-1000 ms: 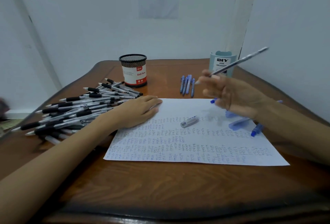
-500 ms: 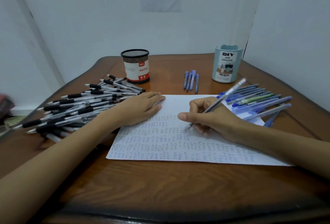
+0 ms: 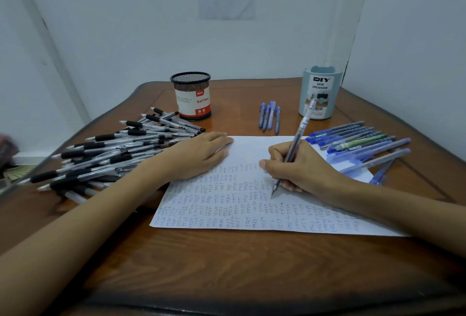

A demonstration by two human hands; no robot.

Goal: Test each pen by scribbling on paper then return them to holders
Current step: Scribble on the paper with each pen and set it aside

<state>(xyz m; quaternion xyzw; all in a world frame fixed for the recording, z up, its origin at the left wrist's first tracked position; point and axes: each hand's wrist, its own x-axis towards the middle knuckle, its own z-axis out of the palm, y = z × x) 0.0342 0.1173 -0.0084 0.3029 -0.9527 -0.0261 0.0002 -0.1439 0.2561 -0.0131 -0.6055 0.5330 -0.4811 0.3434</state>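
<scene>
Pen (image 3: 295, 143) with a clear barrel sits in a writing grip in the right hand (image 3: 300, 169). Thumb and fingers curl round it, its tip rests on the paper (image 3: 227, 204) just right of the frame's centre, and its top leans toward the upper right. Against the view from a second ago, this hand is no longer raised in the air over the right side of the sheet. Against half a second ago, the pen stands steeper and its tip is lower on the page, among the rows of blue marks. I judge that the scribble test of this pen is under way, with its return to a holder yet to come. The small clear cap that lay on the sheet a second ago is not in sight now. The left hand (image 3: 199, 154) lies flat with straight fingers on the sheet's upper left corner, unmoved, pinning it. Further out, a heap of black pens (image 3: 108, 151) fills the left of the frame and a fan of blue pens (image 3: 358, 141) lies at the sheet's upper right. A few more blue pens (image 3: 269, 116) lie above the sheet. The black mesh holder (image 3: 193, 96) and pale blue holder (image 3: 320, 93) stand at the back of the table (image 3: 227, 265); whether either holds pens I cannot tell.
</scene>
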